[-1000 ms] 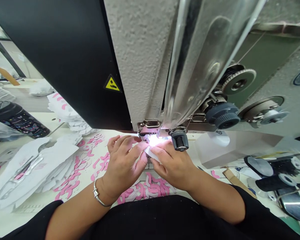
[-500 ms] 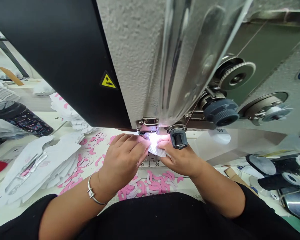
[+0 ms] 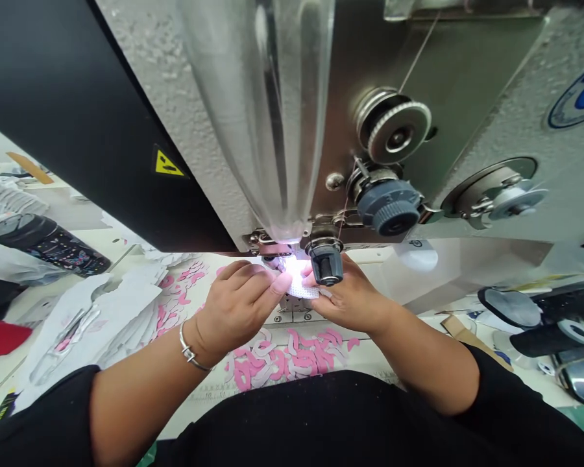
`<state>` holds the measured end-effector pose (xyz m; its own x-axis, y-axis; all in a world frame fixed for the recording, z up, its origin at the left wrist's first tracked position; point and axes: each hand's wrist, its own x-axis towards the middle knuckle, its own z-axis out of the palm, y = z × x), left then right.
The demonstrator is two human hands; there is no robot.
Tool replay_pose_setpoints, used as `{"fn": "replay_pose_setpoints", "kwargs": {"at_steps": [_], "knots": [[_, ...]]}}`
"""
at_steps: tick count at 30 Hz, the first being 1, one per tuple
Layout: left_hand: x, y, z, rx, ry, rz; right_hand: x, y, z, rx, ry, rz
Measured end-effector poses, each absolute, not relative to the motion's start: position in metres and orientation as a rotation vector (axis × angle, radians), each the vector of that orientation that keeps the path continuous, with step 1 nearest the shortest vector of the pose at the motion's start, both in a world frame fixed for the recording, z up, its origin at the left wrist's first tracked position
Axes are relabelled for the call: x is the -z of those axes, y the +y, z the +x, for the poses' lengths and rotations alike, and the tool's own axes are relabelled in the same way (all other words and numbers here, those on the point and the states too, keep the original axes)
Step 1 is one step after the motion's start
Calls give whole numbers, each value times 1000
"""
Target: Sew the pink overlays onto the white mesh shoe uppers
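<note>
A small white textured fabric piece (image 3: 302, 289) lies under the brightly lit needle area of a sewing machine (image 3: 170, 97). My left hand (image 3: 241, 305) has its fingers closed on the piece's left side, thumb toward the light. From the right, my right hand (image 3: 345, 295) pinches the same piece, partly hidden behind a dark grey knob (image 3: 327, 263). Glare hides the needle and the fingertips near it. Pink and white curved cutouts (image 3: 292, 360) are spread on the table just below my hands.
White cut sheets (image 3: 92, 311) are stacked at the left, near a black patterned bottle (image 3: 48, 243) and a red item (image 3: 4, 337). Black thread spools (image 3: 555, 337) lie at the right. Thread tension dials (image 3: 392, 204) stick out from the machine above my right hand.
The view has shifted, so the machine head appears further left and closer. Both hands keep hold of the fabric piece, which has shifted slightly at the needle area.
</note>
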<state>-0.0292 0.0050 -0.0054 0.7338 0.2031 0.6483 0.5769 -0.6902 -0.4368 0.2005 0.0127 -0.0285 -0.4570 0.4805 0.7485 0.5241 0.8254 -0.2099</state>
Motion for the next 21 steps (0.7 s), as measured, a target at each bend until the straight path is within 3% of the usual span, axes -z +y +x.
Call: {"fn": "replay_pose_setpoints", "kwargs": {"at_steps": [8, 21], "knots": [[25, -7, -16, 1099, -940, -2358, 27, 9, 197, 9, -2171, -830], [35, -8, -17, 1365, -1067, -2423, 32, 3, 193, 97, -2210, -818]]}}
